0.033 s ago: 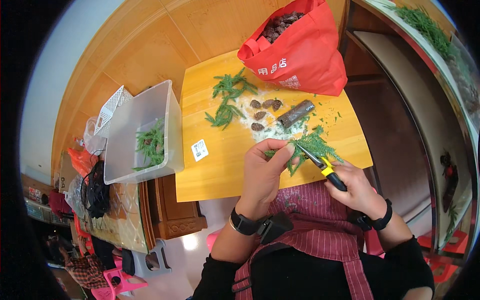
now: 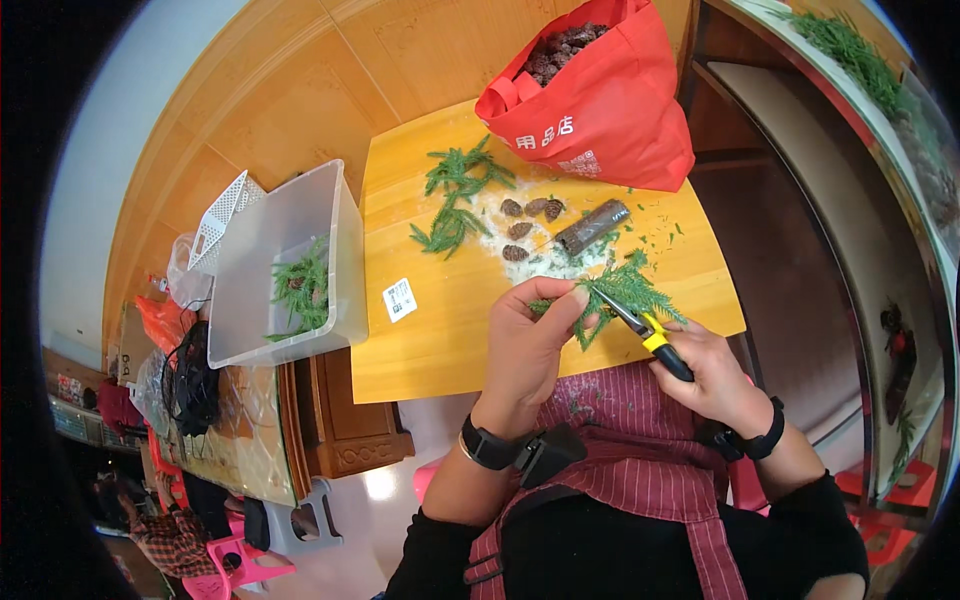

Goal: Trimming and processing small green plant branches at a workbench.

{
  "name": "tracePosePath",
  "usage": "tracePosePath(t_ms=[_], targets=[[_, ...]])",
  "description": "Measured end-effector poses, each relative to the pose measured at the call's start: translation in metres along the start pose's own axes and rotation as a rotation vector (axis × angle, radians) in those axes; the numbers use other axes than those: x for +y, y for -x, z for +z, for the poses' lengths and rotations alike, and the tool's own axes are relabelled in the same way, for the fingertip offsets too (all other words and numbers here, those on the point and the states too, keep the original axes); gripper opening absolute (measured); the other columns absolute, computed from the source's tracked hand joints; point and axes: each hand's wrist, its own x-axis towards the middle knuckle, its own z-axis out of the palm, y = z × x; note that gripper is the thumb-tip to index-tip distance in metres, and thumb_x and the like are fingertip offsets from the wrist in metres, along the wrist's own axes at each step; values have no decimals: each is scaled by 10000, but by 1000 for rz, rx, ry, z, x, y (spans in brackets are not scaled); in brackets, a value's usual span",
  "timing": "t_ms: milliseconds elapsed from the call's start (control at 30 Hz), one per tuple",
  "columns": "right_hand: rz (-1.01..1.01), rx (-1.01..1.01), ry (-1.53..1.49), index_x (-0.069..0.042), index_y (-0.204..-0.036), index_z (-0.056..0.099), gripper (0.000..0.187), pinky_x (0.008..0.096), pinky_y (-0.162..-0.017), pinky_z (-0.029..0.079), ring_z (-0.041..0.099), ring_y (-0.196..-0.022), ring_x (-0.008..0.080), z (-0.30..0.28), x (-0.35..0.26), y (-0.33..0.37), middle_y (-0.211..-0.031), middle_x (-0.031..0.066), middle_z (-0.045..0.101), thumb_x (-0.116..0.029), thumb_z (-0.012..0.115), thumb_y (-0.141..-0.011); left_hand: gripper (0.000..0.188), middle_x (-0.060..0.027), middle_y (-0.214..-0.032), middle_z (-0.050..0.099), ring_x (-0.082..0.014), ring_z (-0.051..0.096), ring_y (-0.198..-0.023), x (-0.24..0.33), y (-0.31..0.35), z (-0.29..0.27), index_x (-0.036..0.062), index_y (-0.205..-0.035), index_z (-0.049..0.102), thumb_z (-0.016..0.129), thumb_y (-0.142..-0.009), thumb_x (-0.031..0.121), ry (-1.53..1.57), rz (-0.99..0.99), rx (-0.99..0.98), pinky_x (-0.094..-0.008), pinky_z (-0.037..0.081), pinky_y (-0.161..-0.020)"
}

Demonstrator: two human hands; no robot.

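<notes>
My left hand [image 2: 528, 345] pinches a green artificial pine sprig [image 2: 645, 287] between thumb and fingers, near the table's front edge. My right hand [image 2: 712, 375] is wrapped round pliers [image 2: 668, 354] with black and yellow handles. Their metal jaws reach in among the sprig's needles by my left thumb; what exactly they grip is hidden. Just beyond lies a dark brown cylinder [image 2: 592, 228] in clear wrapping. Several small pine cones [image 2: 515, 253] rest beside it on white powdery bits. More loose green sprigs [image 2: 455, 225] lie farther left on the table.
A red bag [image 2: 610, 120] full of pine cones stands at the table's back right. Left of the yellow table [image 2: 440, 360] is a clear plastic bin [image 2: 345, 260] holding greenery. A white label [image 2: 399, 300] lies near the left edge. Shelving [image 2: 800, 180] stands close on the right.
</notes>
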Motion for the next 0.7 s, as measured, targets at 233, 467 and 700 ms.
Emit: tracePosePath(t_ms=[233,467,700], targets=[[424,-272,-358,4,-697,535,87,303,-662,457,575,-751,181,-10,-15,-4,-661,91,554,-44,556,-766,111,-107,-865,595,-148,590,-740,7,2,-7,-38,-932,560,547,-843,27,-21,-17,6,-250,512,-632],[334,-534,-1209,5,-685,534,302,360,-743,476,575,-911,284,-11,7,2,-721,110,565,-263,571,-819,354,-155,-1189,507,-204,526,-1040,34,-3,-13,-30,-1206,450,423,-911,166,-446,112,-241,-322,412,-892],[352,-609,-1386,63,-805,580,327,407,-804,450,539,-983,339,-10,5,2,-762,137,594,-263,566,-815,402,-121,-1140,548,-177,531,-1024,37,5,-12,-17,-1231,438,492,-840,59,-422,-62,-444,-303,391,-906]])
